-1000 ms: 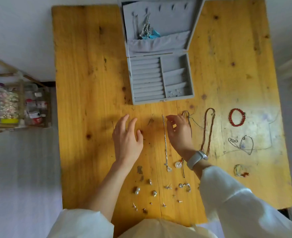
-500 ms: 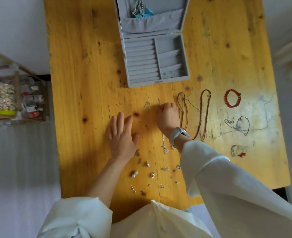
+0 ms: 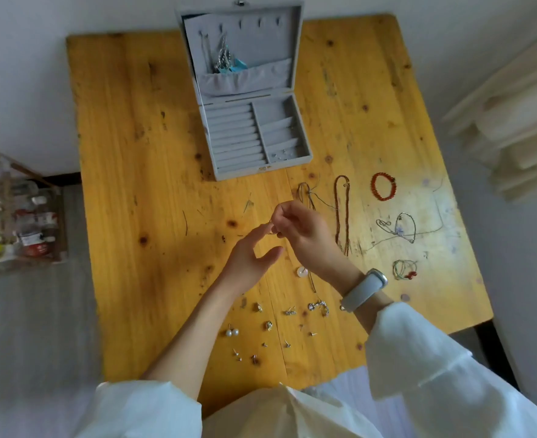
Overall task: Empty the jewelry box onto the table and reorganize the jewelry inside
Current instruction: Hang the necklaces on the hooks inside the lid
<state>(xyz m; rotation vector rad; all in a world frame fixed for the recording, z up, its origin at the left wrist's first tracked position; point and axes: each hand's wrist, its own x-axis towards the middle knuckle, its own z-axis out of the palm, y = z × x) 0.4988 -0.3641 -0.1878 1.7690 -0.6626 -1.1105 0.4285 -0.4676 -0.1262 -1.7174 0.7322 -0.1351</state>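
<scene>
The grey jewelry box [image 3: 245, 173] stands open at the far middle of the wooden table [image 3: 141, 153]. Chains and a turquoise piece hang in its lid [image 3: 261, 36]. A few tiny studs lie in its front right compartment. My right hand [image 3: 308, 235] is raised above the table's middle and pinches a thin silver chain. My left hand [image 3: 254, 254] is beside it with straight fingers, its fingertips touching the pinched piece. Several small earrings [image 3: 267, 325] and pearl studs [image 3: 232, 332] lie near the front edge.
To the right lie a dark cord necklace [image 3: 306, 194], a brown bead necklace [image 3: 343, 213], a red bead bracelet [image 3: 384, 186], a thin wire bracelet [image 3: 400, 227] and a green cord bracelet [image 3: 404, 268]. A white disc pendant [image 3: 302, 271] lies under my right wrist. A shelf of bottles [image 3: 17, 222] stands left.
My right hand has lifted the silver chain off the table. My left hand rose from the wood to meet it. The camera tilted so the whole box shows.
</scene>
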